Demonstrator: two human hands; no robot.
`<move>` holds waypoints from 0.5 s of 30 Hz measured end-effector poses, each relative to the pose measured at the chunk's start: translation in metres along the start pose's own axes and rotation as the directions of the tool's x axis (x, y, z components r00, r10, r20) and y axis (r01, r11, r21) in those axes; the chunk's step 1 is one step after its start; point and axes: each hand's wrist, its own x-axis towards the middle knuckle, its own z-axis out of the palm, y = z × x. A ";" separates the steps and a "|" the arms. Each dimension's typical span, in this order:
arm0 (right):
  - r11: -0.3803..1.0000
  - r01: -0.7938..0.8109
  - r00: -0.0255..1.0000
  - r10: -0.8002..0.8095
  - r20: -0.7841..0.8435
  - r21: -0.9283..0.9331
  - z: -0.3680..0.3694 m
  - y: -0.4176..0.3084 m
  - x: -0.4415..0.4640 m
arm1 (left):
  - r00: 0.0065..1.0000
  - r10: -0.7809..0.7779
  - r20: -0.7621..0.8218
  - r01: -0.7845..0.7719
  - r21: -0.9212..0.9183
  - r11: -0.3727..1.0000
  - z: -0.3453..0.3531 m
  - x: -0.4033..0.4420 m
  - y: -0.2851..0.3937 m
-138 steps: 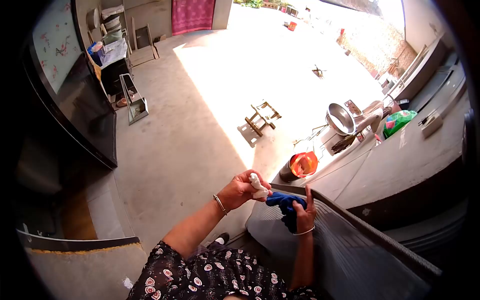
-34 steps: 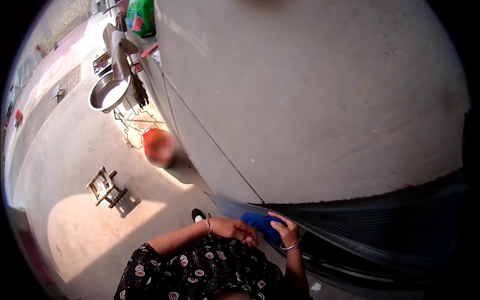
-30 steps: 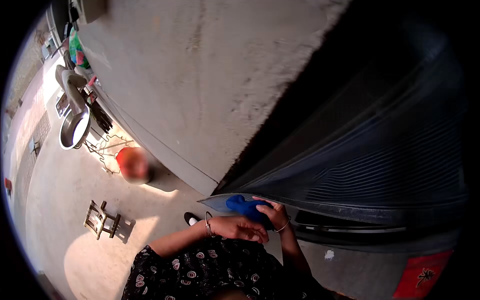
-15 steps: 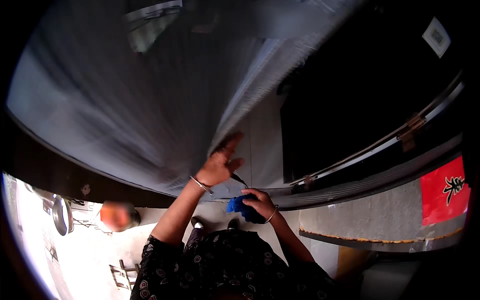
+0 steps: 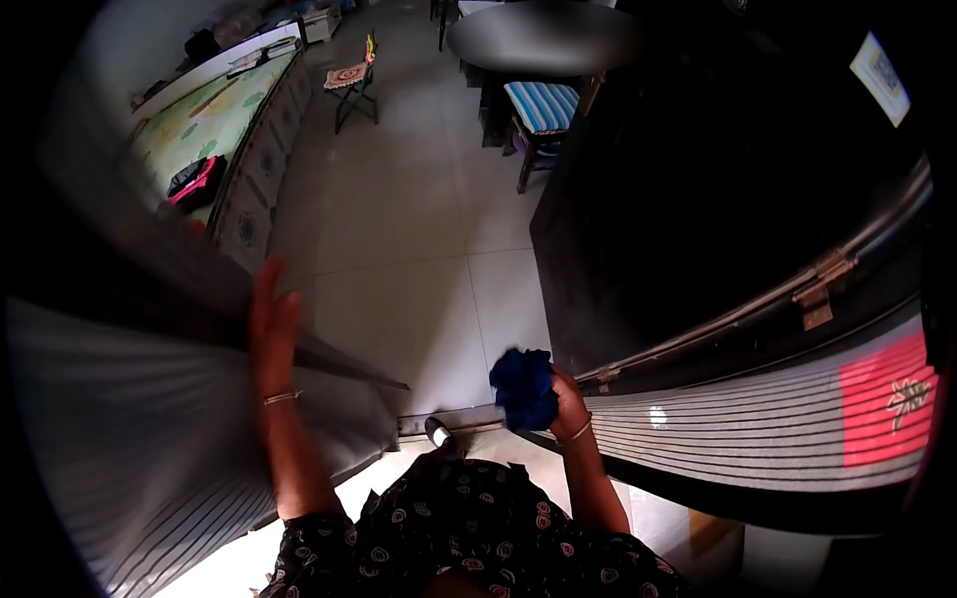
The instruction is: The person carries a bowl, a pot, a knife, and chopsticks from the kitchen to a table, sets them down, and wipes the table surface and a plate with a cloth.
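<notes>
My left hand is raised on the left with fingers outstretched, against the edge of a grey, sheer door curtain. Blur hides exactly where the fingers meet the fabric. A crumpled dark blue cloth is bunched in my right hand, near the doorway's right side. A bracelet circles each wrist. Another striped, see-through curtain panel hangs to the right of my right hand.
Beyond the sill lies a tiled floor. A bed stands left, a folding chair farther in, and a stool with a striped cushion ahead. A dark door with a metal latch borders the right.
My left hand has swept left and the curtain has moved aside with it, bringing the room into view. My right hand still holds the blue cloth, now slightly farther right.
</notes>
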 end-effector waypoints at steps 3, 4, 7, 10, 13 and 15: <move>1.000 -0.007 0.998 0.005 0.055 0.027 0.017 -0.021 0.026 | 0.991 -0.023 -0.135 0.039 0.122 0.992 -0.020 0.020 -0.005; 0.999 -0.028 0.998 0.026 0.058 0.042 0.025 -0.028 0.032 | 0.977 -0.062 -0.206 0.086 0.109 0.990 -0.016 0.022 0.003; 0.989 0.136 0.990 -0.133 -0.047 0.051 0.004 -0.027 0.055 | 0.959 -0.104 -0.264 0.155 0.181 0.971 -0.018 0.027 0.006; 0.908 0.148 0.988 -0.152 -0.020 0.393 -0.021 -0.044 0.071 | 0.947 -0.092 -0.308 0.143 0.146 0.979 -0.010 0.032 0.004; 0.911 0.192 0.980 -0.162 -0.113 0.365 -0.032 -0.055 0.096 | 0.938 -0.066 -0.339 0.132 0.175 0.976 -0.015 0.042 0.000; 0.899 0.221 0.975 -0.203 -0.088 0.378 -0.022 -0.074 0.109 | 0.920 -0.063 -0.387 0.150 0.199 0.969 -0.007 0.048 0.006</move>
